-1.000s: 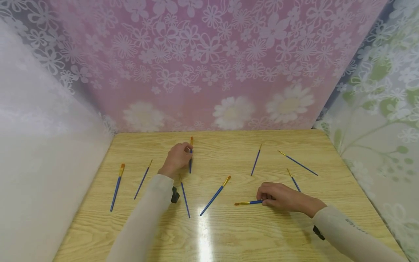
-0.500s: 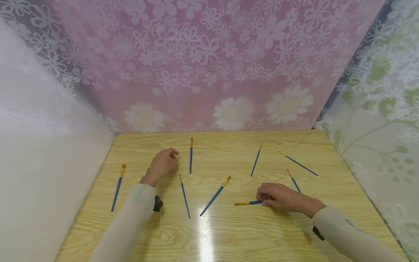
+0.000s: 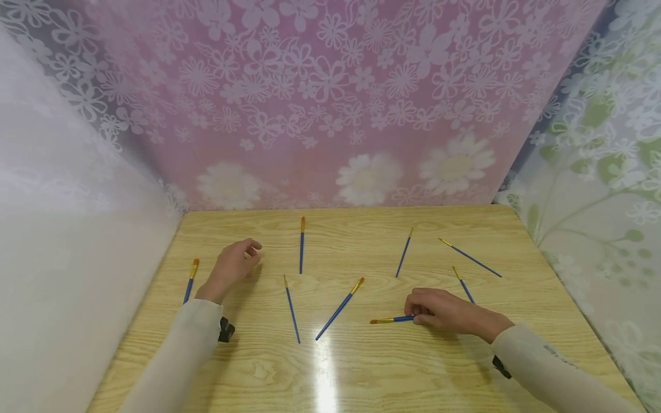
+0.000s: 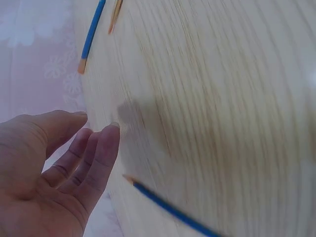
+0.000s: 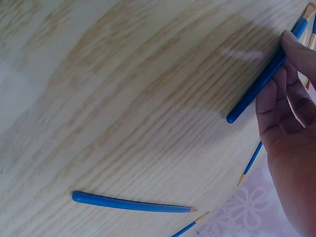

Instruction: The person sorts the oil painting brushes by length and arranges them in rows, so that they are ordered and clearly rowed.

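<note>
My left hand (image 3: 231, 267) is above the left part of the table, fingers loosely bent and nothing in them. In the left wrist view, a blue paintbrush (image 4: 168, 205) lies just beyond its fingertips, apart from them. The right hand (image 3: 439, 310) pinches a flat paintbrush (image 3: 384, 321) between thumb and fingers, bristles pointing left. From the right wrist, its blue handle (image 5: 259, 84) shows low over the table or on it; I cannot tell which. A wide paintbrush (image 3: 191, 281) lies left of my left hand, its lower end behind the sleeve.
On the wooden table (image 3: 361, 378) lie more blue paintbrushes: one upright at the back (image 3: 302, 244), a thin brush (image 3: 291, 310) and a slanted brush (image 3: 339, 310) in the middle, and several at right, including a thin brush (image 3: 470, 257). A pink flowered curtain (image 3: 320, 115) borders the back.
My left hand has let go of the back paintbrush and moved left, leaving it on the table. A thin brush is now hidden behind that hand. The right hand has stayed still.
</note>
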Tool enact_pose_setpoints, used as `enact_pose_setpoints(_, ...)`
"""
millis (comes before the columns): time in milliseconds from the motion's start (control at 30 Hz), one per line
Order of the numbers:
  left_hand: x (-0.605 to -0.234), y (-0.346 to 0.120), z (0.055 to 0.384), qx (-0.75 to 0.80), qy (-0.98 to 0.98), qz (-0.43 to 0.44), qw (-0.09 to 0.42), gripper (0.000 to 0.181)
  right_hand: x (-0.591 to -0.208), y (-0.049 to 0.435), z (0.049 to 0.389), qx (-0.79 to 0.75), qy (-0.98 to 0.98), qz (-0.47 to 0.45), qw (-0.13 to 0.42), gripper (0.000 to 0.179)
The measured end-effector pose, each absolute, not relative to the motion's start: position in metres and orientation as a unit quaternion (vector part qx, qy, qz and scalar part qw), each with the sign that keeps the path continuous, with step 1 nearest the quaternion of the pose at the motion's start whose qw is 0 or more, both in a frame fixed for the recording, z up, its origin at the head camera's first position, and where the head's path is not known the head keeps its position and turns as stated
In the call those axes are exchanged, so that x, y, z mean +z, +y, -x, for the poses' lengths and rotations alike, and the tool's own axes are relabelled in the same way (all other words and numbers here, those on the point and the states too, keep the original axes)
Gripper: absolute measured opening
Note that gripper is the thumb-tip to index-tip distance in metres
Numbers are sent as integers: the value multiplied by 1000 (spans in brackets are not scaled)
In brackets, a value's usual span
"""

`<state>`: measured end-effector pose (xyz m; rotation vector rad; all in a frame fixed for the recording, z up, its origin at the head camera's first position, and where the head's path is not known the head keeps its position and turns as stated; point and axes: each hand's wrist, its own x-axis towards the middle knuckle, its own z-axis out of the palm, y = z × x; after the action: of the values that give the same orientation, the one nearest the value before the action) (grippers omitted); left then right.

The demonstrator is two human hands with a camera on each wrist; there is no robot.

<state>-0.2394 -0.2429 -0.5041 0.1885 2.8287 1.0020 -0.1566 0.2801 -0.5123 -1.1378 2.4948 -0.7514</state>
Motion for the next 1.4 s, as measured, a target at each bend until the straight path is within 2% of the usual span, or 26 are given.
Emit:
enact_pose_setpoints(1000, -492, -339, 217, 287, 957, -5, 40, 39, -513, 280, 159, -264, 870, 383, 165, 14)
enact_pose_setpoints(1400, -502, -366, 210, 273, 962, -6, 18, 38, -514, 280, 159, -264, 869, 386, 162, 15)
